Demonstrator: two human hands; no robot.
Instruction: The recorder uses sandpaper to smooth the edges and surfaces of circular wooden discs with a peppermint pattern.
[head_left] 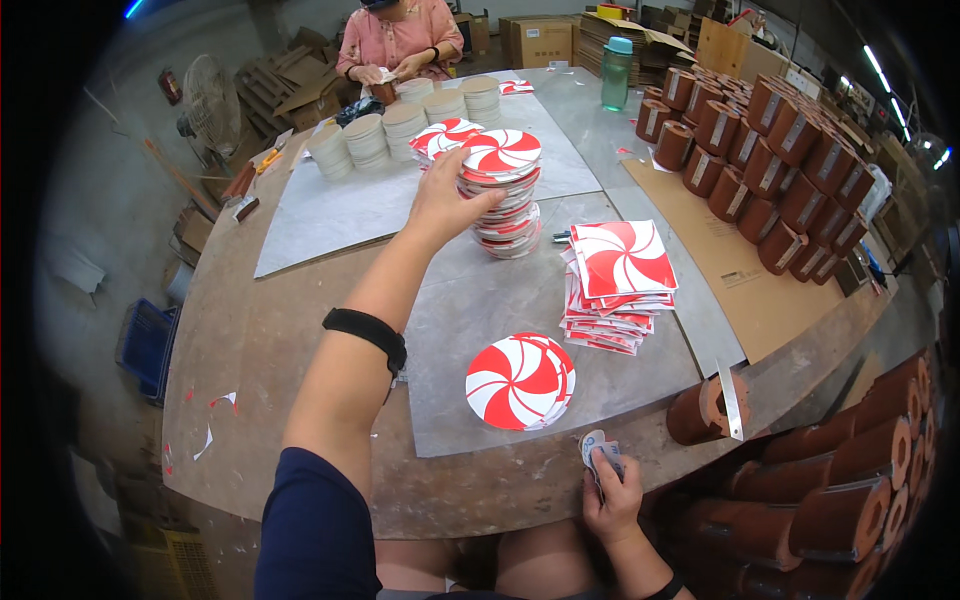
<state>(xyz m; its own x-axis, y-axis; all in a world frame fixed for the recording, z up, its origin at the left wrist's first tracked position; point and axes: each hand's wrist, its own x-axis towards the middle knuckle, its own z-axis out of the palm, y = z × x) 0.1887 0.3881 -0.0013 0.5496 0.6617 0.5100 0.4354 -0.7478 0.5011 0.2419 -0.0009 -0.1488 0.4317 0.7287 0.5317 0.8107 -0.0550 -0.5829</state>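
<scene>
My left hand (447,205) reaches far out and curves around the near left side of a tall stack of round red-and-white swirl discs (503,155). Its thumb lies across the stack's front. Low at the right, my right hand (612,497) is closed on a small grey-white piece with blue print (598,444), whose kind I cannot make out. Between the hands lies a short pile of round swirl discs (516,382). A leaning stack of square swirl sheets (622,262) stands right of it. Another swirl disc pile (441,136) touches the tall stack's far left.
A brown cylinder (694,412) with a metal strip (731,400) stands at the near right edge. Brown cylinders (790,200) are heaped far right, with more (840,480) below. Plain disc stacks (365,140), a green bottle (616,75) and a person (400,40) are at the far side.
</scene>
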